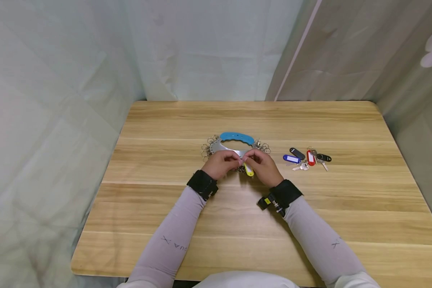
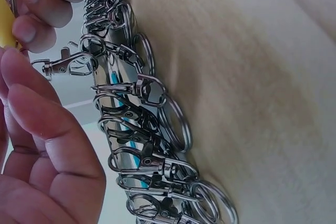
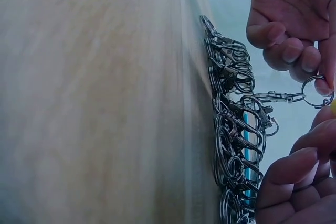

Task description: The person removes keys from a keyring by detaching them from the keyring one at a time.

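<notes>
A metal key holder with a blue grip (image 1: 237, 137) lies mid-table, its edge lined with several snap hooks (image 2: 149, 163) and split rings. One snap hook (image 3: 278, 97) is drawn out from the row toward the fingers, with a split ring (image 3: 306, 88) at its end. My left hand (image 1: 219, 164) pinches that ring in its fingertips. Beside it, my right hand (image 1: 263, 167) pinches the ring end of a yellow key tag (image 1: 249, 170), which hangs below the fingers. The fingertips of both hands meet. Whether tag and ring are linked is hidden by the fingers.
To the right lie a blue key tag (image 1: 291, 159), a red key tag (image 1: 311, 157), two black key tags (image 1: 297, 153) and some loose keys (image 1: 301, 166). The wooden table (image 1: 165, 160) ends at a curtain (image 1: 216, 52) behind.
</notes>
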Demonstrator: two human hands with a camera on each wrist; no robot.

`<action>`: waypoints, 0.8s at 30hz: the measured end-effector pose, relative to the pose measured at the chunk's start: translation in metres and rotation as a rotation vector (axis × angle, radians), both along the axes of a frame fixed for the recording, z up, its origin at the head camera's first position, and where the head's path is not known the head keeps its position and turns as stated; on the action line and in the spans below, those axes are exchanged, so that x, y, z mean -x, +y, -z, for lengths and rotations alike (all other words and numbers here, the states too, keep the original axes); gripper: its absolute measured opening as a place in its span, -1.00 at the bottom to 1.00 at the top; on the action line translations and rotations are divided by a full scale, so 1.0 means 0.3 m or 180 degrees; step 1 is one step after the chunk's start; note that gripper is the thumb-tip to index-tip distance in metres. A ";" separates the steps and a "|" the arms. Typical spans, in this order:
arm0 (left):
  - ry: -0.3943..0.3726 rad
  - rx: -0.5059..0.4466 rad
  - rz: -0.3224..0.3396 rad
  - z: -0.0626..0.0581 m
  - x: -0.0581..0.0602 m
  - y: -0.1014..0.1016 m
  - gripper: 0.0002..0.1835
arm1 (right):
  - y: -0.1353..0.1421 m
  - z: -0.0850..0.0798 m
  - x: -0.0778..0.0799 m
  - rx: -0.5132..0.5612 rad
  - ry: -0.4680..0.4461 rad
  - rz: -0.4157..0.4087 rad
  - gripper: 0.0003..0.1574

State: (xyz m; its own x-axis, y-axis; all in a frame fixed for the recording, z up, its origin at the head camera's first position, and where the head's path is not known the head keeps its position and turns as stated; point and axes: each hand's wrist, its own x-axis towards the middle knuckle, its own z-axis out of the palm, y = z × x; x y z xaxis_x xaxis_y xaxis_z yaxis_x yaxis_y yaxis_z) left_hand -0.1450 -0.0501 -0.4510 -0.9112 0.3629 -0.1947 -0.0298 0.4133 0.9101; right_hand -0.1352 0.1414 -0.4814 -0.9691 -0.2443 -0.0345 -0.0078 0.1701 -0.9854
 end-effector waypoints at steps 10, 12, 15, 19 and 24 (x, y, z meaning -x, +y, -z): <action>-0.0033 0.0104 0.0018 -0.002 0.001 -0.002 -0.88 | -0.008 -0.088 -0.037 0.0007 -0.0012 -0.0044 -0.80; -0.0062 0.0135 0.0019 -0.003 0.001 -0.002 -0.87 | -0.008 -0.089 -0.037 0.0010 -0.0012 -0.0058 -0.80; -0.0092 0.0170 0.0032 -0.001 0.002 -0.002 -0.86 | -0.008 -0.088 -0.037 0.0010 0.0002 -0.0082 -0.81; -0.0098 0.0202 0.0045 0.000 0.002 -0.002 -0.85 | -0.005 -0.050 -0.023 0.0037 0.0025 -0.0122 -0.81; -0.0064 0.0190 0.0042 -0.002 0.001 -0.003 -0.85 | -0.002 0.011 -0.004 0.0074 0.0080 -0.0150 -0.81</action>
State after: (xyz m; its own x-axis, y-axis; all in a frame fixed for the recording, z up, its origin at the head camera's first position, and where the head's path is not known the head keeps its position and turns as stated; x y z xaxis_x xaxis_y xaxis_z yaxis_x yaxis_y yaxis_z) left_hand -0.1454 -0.0510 -0.4504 -0.9022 0.3619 -0.2347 -0.0422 0.4674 0.8831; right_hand -0.1341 0.1407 -0.4847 -0.9570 -0.2902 -0.0041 -0.0401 0.1461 -0.9885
